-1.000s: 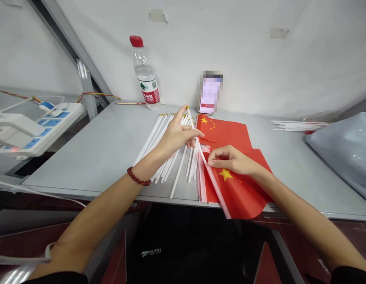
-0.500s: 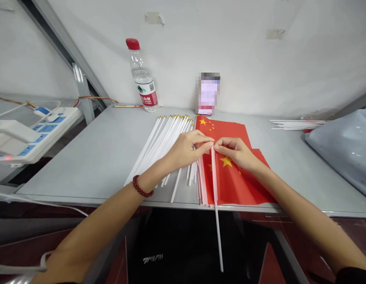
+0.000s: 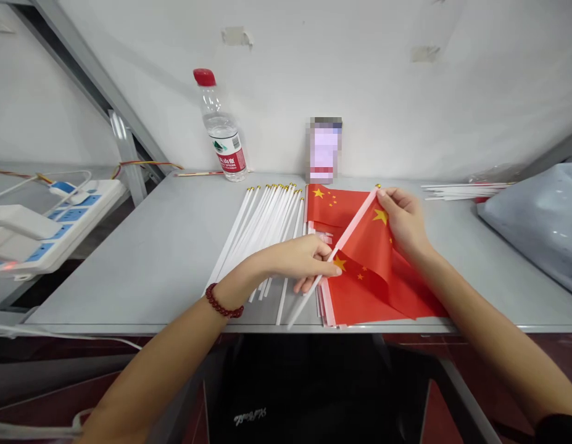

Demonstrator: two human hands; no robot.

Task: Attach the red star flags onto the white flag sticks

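Note:
A small red flag with yellow stars hangs from a white stick tilted up to the right, a gold tip at its top end. My right hand pinches the flag's upper corner just below that tip. Lower down, my left hand is closed around the stick near the bottom of the white sleeve. Beneath both hands lies a pile of similar red flags with white edge sleeves. To the left, several white sticks with gold tips lie side by side, partly covered by my left hand and forearm.
Behind the flags, a phone leans on the wall, its screen blurred. A water bottle stands at the back left. More white sticks and a grey plastic bag lie at right. A power strip is far left.
The stick has swung from nearly upright to a slant, its top up to the right with my right hand. My left hand has moved down from the top to the stick's lower part.

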